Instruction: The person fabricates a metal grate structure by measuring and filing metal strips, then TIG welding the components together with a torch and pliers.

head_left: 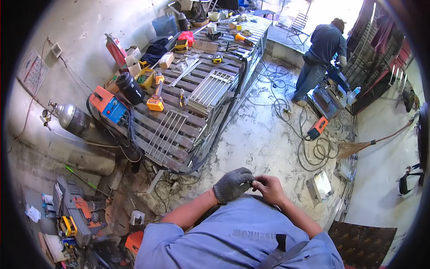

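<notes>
My left hand wears a dark grey knit glove, its fingers bent toward my right. My bare right hand meets it in front of my chest, thumb and fingers pinched together at the gloved fingertips. Something small and dark shows between the hands, too small to name. Both hands are above the floor, close to my blue-grey shirt. Beyond them stands a slatted metal worktable, bearing a grate of thin metal bars and a stack of similar barred frames.
An orange welding machine and a gas cylinder stand at left. A cordless tool lies on the table. Cables coil across the floor near a broom. Another person bends over work at back right.
</notes>
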Available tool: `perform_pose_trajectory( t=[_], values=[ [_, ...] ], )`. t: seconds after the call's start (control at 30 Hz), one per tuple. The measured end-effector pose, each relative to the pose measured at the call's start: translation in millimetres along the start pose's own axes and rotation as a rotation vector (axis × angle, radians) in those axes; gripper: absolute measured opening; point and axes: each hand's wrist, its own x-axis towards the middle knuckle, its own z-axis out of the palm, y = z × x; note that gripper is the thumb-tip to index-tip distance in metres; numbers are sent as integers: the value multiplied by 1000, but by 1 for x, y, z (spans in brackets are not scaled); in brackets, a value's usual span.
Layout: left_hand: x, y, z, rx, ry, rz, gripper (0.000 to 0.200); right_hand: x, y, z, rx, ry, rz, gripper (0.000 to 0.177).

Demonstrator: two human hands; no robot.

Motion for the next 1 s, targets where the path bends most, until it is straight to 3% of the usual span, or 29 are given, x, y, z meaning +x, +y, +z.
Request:
perform_pose_trajectory(
  t=[0.07, 0.2, 0.43, 0.53, 0.77, 0.83, 0.93, 1.0],
  values=[
    [16, -21, -21, 17, 2, -11, 27, 38, -9, -2, 34, -5, 42, 23],
    [40, -67, -52, 80, 194, -178, 32, 110, 4, -20, 132, 35, 65, 25],
    [80, -204, -129, 373, 440, -368, 19, 241, 31, -96, 424, 7, 181, 28],
    [110, -263, -164, 398, 567, -562, 14, 295, 28, -139, 519, -30, 260, 26],
    [181, -411, -248, 552, 714, -731, 18, 417, 2, -243, 459, -105, 261, 14],
    [187, -461, -267, 483, 748, -778, 23, 449, 4, -271, 435, -80, 293, 15],
    [217, -493, -294, 655, 709, -963, 27, 482, -19, -304, 336, -41, 298, 16],
    [226, -523, -304, 691, 796, -934, 27, 493, -28, -320, 299, 37, 279, 18]
  ],
)
